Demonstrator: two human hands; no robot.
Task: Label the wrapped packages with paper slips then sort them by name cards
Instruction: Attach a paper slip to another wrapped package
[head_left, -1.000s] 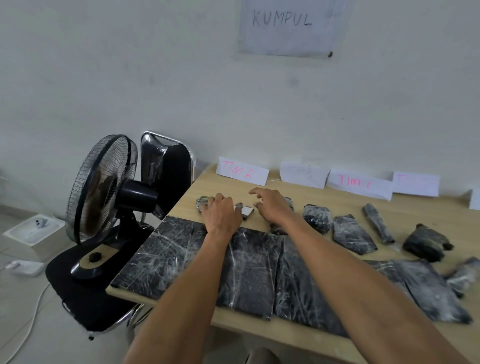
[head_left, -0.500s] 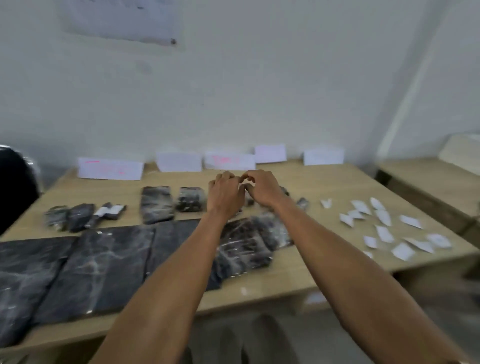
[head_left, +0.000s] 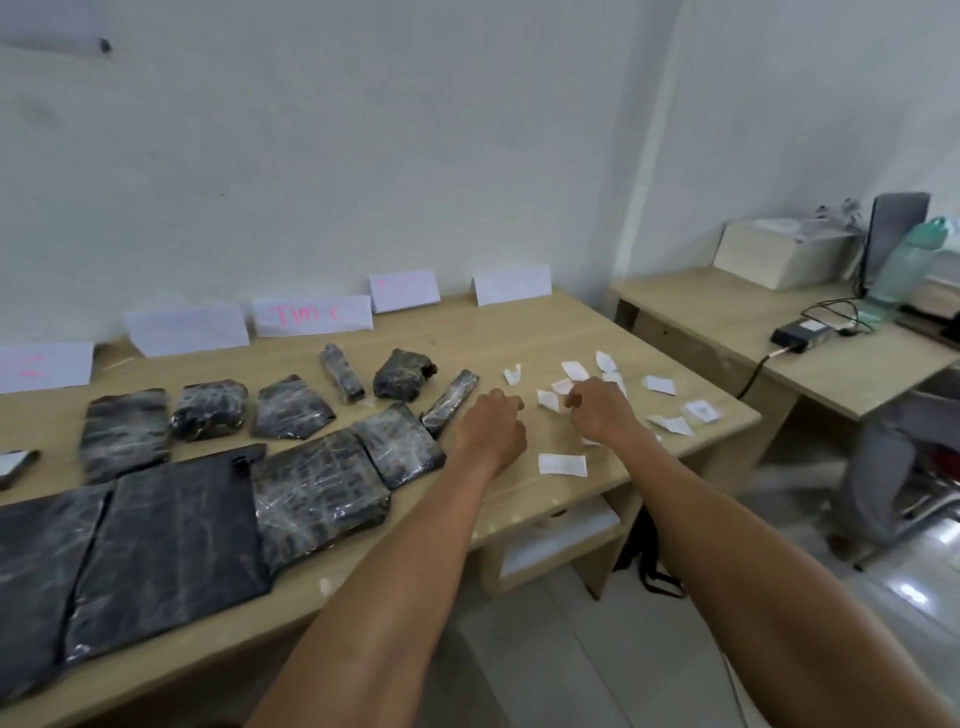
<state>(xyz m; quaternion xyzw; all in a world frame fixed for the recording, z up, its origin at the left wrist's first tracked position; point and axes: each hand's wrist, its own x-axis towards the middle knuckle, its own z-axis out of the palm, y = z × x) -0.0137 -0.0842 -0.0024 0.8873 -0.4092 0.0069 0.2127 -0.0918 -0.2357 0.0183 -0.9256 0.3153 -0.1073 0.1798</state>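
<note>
The slips (head_left: 562, 465) lie scattered right of centre, around the right hand (head_left: 597, 413), which is nearer than the left hand (head_left: 493, 428); packages (head_left: 317, 493) lie to the left. Both hands' fingers curl under; whether either pinches anything cannot be told.

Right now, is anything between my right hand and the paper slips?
Nothing visible. The right hand is among the paper slips, with only bare table between; the wrapped packages lie to its left.
</note>
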